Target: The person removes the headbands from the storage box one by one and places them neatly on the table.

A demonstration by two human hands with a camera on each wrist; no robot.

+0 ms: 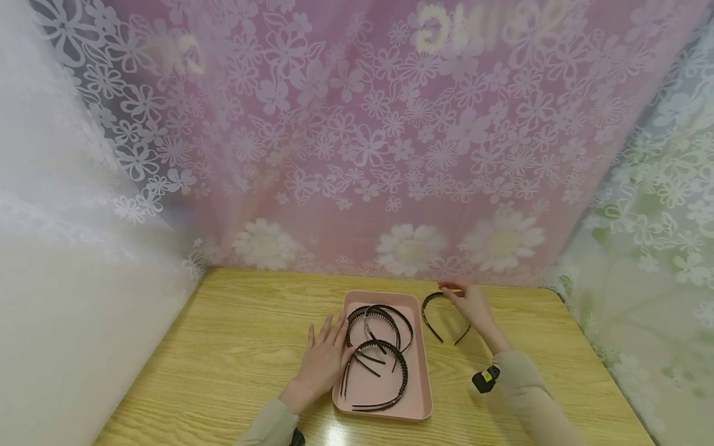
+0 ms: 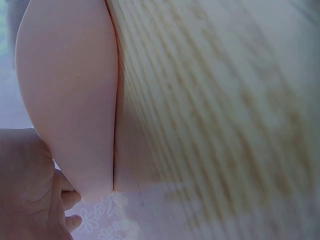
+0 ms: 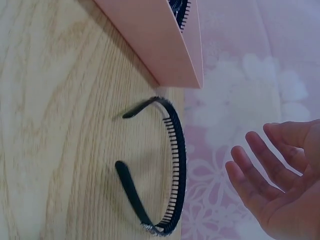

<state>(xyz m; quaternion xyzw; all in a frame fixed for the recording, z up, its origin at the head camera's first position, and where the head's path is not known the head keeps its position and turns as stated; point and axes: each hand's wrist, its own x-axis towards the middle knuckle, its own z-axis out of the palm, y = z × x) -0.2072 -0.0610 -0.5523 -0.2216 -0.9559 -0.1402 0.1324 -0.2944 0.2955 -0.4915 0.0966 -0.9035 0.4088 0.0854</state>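
A black toothed headband (image 3: 179, 165) lies on the table to the right of a pink tray (image 1: 418, 396), its two ends toward the person. Just above its curved band hovers my right hand (image 1: 468, 305); the right wrist view shows a gap between the loosely bent fingers and the headband. My left hand (image 1: 323, 359) rests on the tray's left rim, fingers spread and fairly straight, thumb over the edge. Inside the tray several black headbands (image 1: 403, 378) overlap. The left wrist view shows the tray's outer wall (image 2: 70, 90) beside the left hand (image 2: 30, 185).
A wood-grain table (image 1: 240, 347) carries everything. Behind it hangs a pink flowered curtain (image 1: 346, 136), with pale sheets (image 1: 67, 279) at the left and a flowered one (image 1: 652, 260) at the right. A black device (image 1: 485, 379) sits at the right wrist.
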